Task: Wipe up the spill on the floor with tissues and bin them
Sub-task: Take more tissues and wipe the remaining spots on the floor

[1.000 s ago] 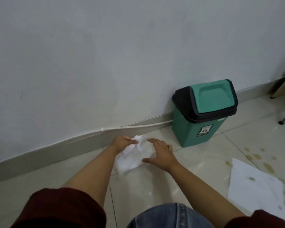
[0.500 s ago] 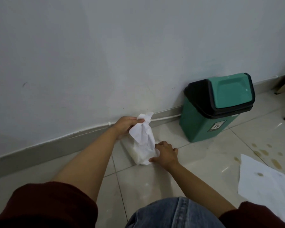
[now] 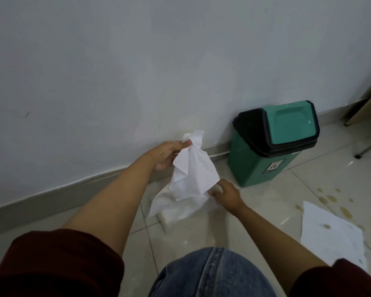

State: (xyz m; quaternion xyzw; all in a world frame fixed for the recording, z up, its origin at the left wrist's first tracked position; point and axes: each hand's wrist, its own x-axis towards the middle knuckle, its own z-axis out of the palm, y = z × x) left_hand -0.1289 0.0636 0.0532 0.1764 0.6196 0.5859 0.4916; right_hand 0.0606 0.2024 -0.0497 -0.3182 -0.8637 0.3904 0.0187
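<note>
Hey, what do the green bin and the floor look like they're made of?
Green bin: looks like moulded plastic, semi-gloss, with a black collar and a green swing lid showing small light reflections. Floor: seems to be glazed ceramic or polished stone tile, pale and glossy, with thin grout lines and bright reflections.

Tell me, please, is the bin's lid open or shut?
Shut: the green lid sits flush in the bin's black collar.

Single head-worn view, forward and down, close over hands [image 3: 201,174], floor [image 3: 266,211].
</note>
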